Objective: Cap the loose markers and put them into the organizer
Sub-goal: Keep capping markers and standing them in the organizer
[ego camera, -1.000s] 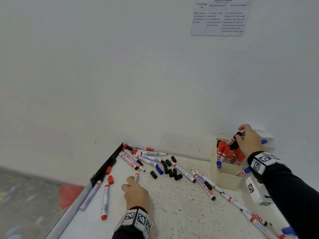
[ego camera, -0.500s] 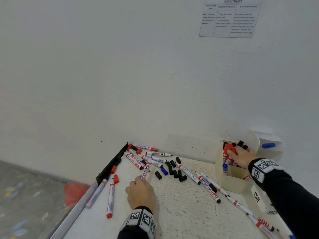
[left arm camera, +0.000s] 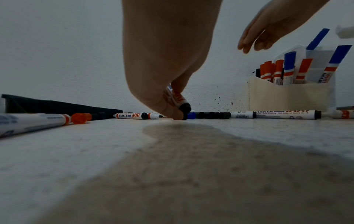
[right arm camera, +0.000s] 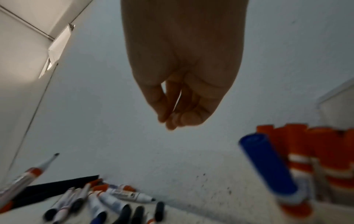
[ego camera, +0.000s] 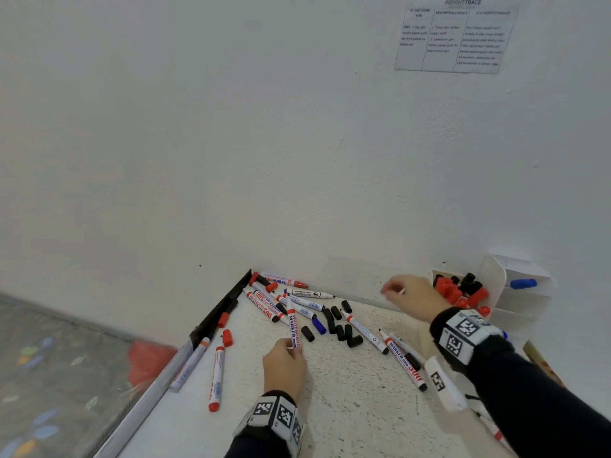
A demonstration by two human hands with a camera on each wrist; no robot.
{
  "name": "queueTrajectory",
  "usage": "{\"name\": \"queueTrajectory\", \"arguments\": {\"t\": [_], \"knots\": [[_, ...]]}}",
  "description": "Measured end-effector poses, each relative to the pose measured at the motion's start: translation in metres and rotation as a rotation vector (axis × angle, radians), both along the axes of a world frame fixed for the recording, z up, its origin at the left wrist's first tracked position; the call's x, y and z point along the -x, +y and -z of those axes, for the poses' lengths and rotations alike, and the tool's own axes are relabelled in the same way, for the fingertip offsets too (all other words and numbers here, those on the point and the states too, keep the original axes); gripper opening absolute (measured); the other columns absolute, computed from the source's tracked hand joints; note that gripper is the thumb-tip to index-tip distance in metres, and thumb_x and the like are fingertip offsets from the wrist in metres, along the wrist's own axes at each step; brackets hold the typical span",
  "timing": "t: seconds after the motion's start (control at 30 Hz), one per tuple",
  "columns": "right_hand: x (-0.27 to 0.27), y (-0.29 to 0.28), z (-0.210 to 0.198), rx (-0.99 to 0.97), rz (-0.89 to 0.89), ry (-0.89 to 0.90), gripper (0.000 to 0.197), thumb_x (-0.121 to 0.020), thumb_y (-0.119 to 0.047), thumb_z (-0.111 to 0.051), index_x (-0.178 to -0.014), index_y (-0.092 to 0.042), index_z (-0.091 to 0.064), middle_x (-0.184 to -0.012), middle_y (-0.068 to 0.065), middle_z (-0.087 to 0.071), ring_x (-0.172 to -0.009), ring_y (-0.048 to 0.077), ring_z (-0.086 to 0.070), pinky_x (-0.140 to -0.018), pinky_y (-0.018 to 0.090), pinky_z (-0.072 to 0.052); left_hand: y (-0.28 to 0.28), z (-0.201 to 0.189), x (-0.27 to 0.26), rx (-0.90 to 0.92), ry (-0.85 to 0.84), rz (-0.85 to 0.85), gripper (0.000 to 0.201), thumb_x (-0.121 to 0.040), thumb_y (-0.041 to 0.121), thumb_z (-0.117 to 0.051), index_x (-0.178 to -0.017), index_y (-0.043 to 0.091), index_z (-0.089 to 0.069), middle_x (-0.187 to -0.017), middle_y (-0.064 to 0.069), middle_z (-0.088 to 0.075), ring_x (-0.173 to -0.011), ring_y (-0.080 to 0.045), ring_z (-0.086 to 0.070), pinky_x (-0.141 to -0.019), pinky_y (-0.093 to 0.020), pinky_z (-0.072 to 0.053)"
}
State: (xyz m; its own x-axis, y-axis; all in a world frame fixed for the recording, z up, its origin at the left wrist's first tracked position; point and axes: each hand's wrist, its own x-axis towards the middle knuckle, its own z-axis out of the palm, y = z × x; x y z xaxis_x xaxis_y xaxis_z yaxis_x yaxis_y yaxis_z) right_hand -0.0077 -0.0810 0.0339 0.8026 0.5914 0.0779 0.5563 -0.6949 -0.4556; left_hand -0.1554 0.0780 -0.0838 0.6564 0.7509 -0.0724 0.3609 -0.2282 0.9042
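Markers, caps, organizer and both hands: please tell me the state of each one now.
Left hand: pinches a whiteboard marker, end down on the table.
Right hand: in the air, holds nothing.
Organizer: upright, holds capped markers.
Black caps: loose on the table.
Black-tipped marker: uncapped, lying flat.

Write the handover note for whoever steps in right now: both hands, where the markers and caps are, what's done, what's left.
Left hand: grips one whiteboard marker by its rear end, tip pointing away; in the head view it has no cap.
Right hand: holds nothing, fingers loosely together, in the air beside the organizer.
Done: a batch of capped red, black and blue markers stands in the organizer.
Left: cap the held marker. Loose black caps, a blue cap and many markers lie on the table, several uncapped. Cap each and put them all in.
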Motion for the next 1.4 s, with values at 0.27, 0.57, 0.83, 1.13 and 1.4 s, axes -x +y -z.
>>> {"name": "queueTrajectory", "arguments": {"t": [0.27,0.57,0.83,1.13,1.4], "knots": [[0.026,0.029,0.080,0.284,-0.027,0.209,0.047,-0.090,-0.015,-0.051,-0.136,-0.019,-0.042,-0.139,0.001,-0.044,-0.122,0.016,-0.047,-0.103,0.027,-0.037,0.002,0.006,-0.003,-0.083,-0.008,0.013,0.026,-0.093,0.015,-0.050,-0.118,0.010,-0.055,-0.104,0.000,-0.057,-0.080,-0.004,-0.048,-0.073,-0.010,-0.036],[0.028,0.030,0.103,0.261,0.021,0.119,0.026,-0.089,-0.017,-0.054,-0.115,-0.018,-0.053,-0.095,-0.004,-0.051,-0.077,0.009,-0.051,-0.062,0.011,-0.039,0.007,0.016,-0.005,-0.275,0.053,0.000,0.027,-0.095,0.018,-0.048,-0.119,0.022,-0.060,-0.108,0.002,-0.057,-0.098,-0.011,-0.045,-0.085,-0.020,-0.039],[0.031,0.037,0.105,-0.121,0.146,0.127,0.023,-0.092,-0.010,-0.049,-0.113,-0.020,-0.048,-0.100,0.003,-0.056,-0.078,0.010,-0.052,-0.070,0.017,-0.043,0.007,0.017,-0.005,-0.282,0.077,0.002,0.027,-0.095,0.018,-0.046,-0.118,0.023,-0.060,-0.114,0.002,-0.056,-0.102,-0.011,-0.041,-0.090,-0.022,-0.038],[0.039,0.042,0.094,-0.539,0.054,0.168,0.030,-0.089,0.000,-0.053,-0.090,-0.029,-0.055,-0.101,0.000,-0.063,-0.090,0.010,-0.062,-0.070,0.011,-0.044,0.007,0.018,-0.007,-0.275,0.049,0.029,0.027,-0.095,0.016,-0.046,-0.118,0.022,-0.060,-0.111,0.002,-0.057,-0.104,-0.014,-0.044,-0.089,-0.022,-0.039],[0.038,0.039,0.100,-0.435,0.051,0.119,0.023,-0.090,-0.003,-0.052,-0.099,-0.023,-0.059,-0.102,-0.002,-0.060,-0.090,0.010,-0.056,-0.069,0.008,-0.037,0.008,0.021,-0.009,-0.279,0.013,0.077,0.026,-0.096,0.015,-0.046,-0.115,0.022,-0.062,-0.105,0.004,-0.056,-0.103,-0.012,-0.044,-0.082,-0.017,-0.031]]}}
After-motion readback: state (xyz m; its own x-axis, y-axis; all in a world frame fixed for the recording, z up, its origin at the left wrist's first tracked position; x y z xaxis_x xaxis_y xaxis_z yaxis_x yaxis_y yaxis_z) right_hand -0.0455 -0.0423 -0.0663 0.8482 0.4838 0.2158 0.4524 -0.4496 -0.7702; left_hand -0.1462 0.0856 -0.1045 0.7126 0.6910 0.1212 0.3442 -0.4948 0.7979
